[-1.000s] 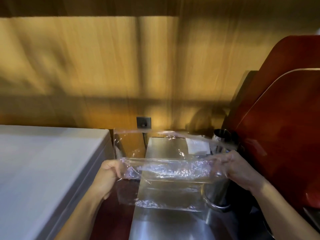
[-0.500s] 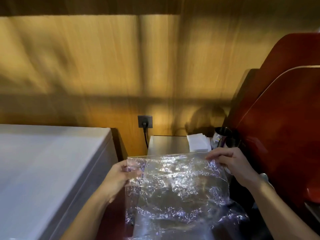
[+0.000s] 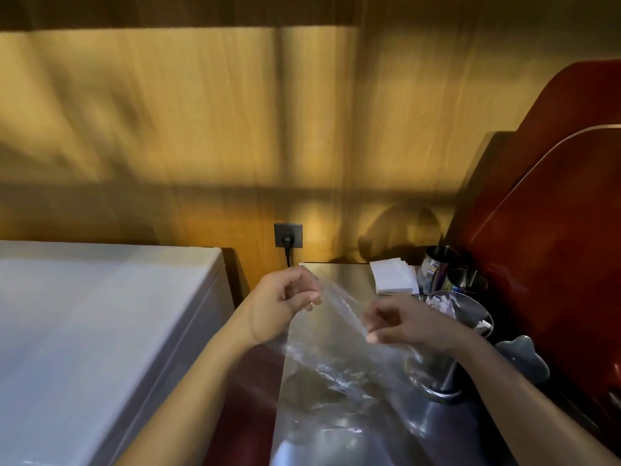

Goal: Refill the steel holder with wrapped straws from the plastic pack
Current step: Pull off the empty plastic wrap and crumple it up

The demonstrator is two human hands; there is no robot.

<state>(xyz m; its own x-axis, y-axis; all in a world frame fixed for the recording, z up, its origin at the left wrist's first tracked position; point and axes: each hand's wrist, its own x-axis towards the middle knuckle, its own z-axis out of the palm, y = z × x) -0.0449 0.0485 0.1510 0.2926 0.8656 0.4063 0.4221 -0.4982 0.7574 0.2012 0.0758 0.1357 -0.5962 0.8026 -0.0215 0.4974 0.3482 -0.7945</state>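
Note:
A clear plastic pack hangs crumpled over a steel counter, and it looks empty. My left hand pinches its upper left edge. My right hand pinches the edge lower and to the right. Just right of my right hand stands the steel holder, a wide cup with white wrapped straws showing at its rim. Its lower body is partly hidden behind my right wrist.
A stack of white napkins lies at the back of the counter beside two small steel cups. A grey-white chest fills the left. Red boards lean on the right. A wall socket with a plug sits on the wooden wall.
The pack was held stretched wide between both hands; now my hands have come closer together and the pack hangs narrower, with the right hand lower and the holder's straws uncovered.

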